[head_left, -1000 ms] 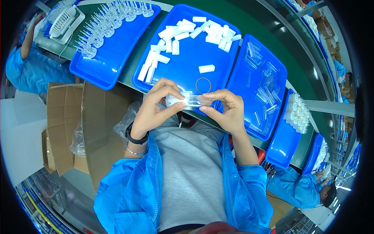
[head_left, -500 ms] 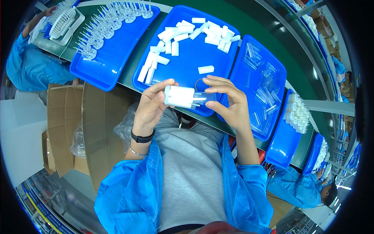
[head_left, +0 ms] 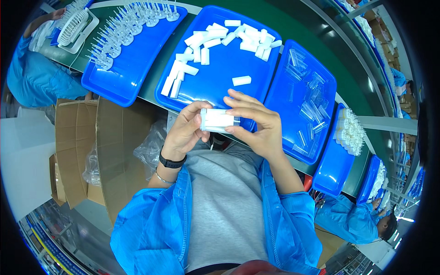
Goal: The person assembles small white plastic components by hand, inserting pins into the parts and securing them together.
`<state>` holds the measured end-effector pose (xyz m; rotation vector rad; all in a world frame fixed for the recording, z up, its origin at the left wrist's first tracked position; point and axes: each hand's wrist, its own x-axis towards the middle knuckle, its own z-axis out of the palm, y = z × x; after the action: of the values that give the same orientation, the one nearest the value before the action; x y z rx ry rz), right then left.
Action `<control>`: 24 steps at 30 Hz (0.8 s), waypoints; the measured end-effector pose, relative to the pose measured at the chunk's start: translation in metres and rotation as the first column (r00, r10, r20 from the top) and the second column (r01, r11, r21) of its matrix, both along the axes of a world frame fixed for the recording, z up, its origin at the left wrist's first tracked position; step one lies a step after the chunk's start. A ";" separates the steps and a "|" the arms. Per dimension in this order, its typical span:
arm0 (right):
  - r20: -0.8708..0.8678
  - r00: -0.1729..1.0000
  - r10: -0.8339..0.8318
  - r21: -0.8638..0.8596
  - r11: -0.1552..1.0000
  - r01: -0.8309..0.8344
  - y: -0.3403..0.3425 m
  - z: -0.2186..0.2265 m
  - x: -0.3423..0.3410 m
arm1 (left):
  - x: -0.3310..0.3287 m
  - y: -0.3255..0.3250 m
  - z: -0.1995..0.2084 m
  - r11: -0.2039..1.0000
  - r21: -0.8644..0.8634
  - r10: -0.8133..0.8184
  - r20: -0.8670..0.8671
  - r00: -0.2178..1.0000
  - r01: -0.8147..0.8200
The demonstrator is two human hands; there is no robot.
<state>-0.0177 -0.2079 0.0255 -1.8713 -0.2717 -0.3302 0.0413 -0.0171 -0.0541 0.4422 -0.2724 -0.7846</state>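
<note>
Between my hands, in front of my body, lies a white and clear plastic assembly (head_left: 219, 120) held sideways. It has white blocks around its middle and a clear round base at its left end. My left hand (head_left: 182, 127) pinches that base end between thumb and fingers. My right hand (head_left: 259, 120) closes on the other end, where a little clear plastic and thin pins show. The clear tube there is mostly hidden by the fingers and the white blocks. Just beyond the hands, a blue tray (head_left: 215, 87) holds several loose white blocks (head_left: 201, 39).
To the right, a blue tray holds clear plastic tubes (head_left: 314, 110); farther right is a tray of finished-looking clear and white pieces (head_left: 350, 133). At left, a blue tray bears clear pronged bases (head_left: 119, 34). A cardboard box (head_left: 123, 142) stands low left. Co-workers (head_left: 41, 78) sit on both sides.
My right hand has moved left with the clear tube, toward the base end, and less of the thin pins shows. The assembly has shifted slightly right.
</note>
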 end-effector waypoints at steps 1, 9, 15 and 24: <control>-0.001 1.000 -0.002 0.000 1.000 0.002 0.002 0.001 0.000 | 0.000 0.000 0.001 1.000 0.000 -0.002 -0.001 1.000 0.002; -0.070 0.997 -0.019 0.002 1.000 0.019 -0.005 -0.002 -0.006 | 0.001 -0.007 0.027 0.980 0.187 0.051 0.095 0.994 -0.068; -0.017 0.998 -0.052 -0.277 0.960 0.045 -0.027 0.009 0.004 | 0.000 -0.005 0.026 0.957 0.262 0.075 0.184 0.980 -0.122; 0.055 0.954 -0.295 -0.829 0.520 0.208 -0.060 -0.014 0.026 | 0.000 -0.002 0.026 0.971 0.236 0.022 0.055 0.998 -0.034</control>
<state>0.0084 -0.2679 0.0110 -2.9000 -0.0735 -0.3361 0.0412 -0.0192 -0.0285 0.6913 -0.2210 -0.7821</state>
